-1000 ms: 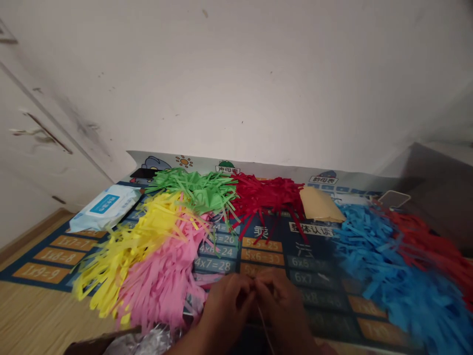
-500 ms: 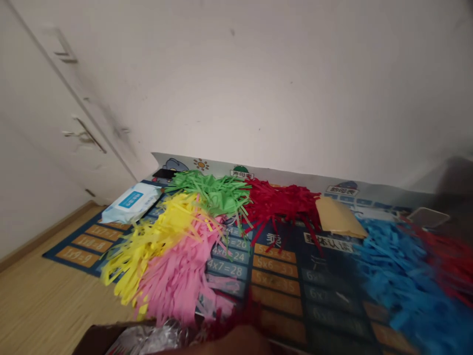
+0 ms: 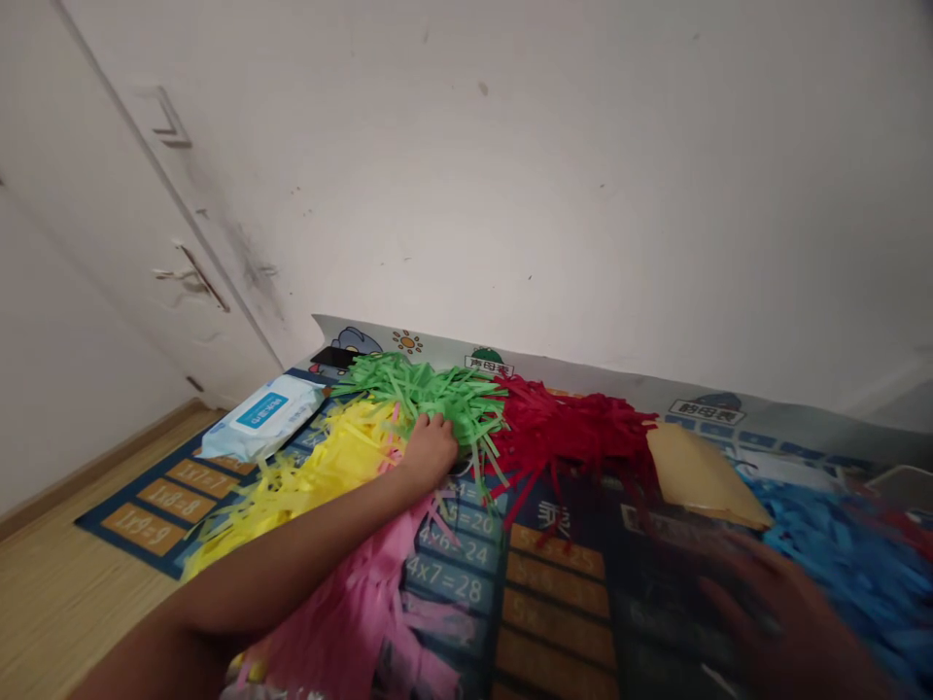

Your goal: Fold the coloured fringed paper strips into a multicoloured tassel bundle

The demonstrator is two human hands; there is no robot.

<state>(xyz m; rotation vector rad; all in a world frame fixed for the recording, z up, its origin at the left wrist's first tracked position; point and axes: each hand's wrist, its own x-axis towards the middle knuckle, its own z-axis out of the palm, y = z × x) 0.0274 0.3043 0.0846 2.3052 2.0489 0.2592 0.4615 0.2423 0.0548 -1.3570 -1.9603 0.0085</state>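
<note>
My left hand (image 3: pixel 431 449) reaches across to the green paper strips (image 3: pixel 408 384), its fingers curled into their near edge. Under that forearm lie the yellow paper strips (image 3: pixel 313 467) and the pink paper strips (image 3: pixel 350 603). Smeared by motion, my right hand (image 3: pixel 773 603) is over the dark printed mat at the lower right, its fingers stretched out and apart, and nothing shows in them. Close to it are a tan paper envelope (image 3: pixel 707 476) and the blue paper strips (image 3: pixel 852 554). Between the hands sits a heap of red paper strips (image 3: pixel 575 428).
The dark blue mat (image 3: pixel 466 583), printed with multiplication sums, lies against a white wall (image 3: pixel 510 194). A pack of wet wipes (image 3: pixel 266 418) rests on its left part, near a flat black object (image 3: pixel 339 359). To the left are a door with a handle (image 3: pixel 190 280) and wooden floor (image 3: pixel 58 593).
My left hand has come into view and reached up to the green strips. My right hand now shows at the lower right. The box and the red strips at the bottom are out of view.
</note>
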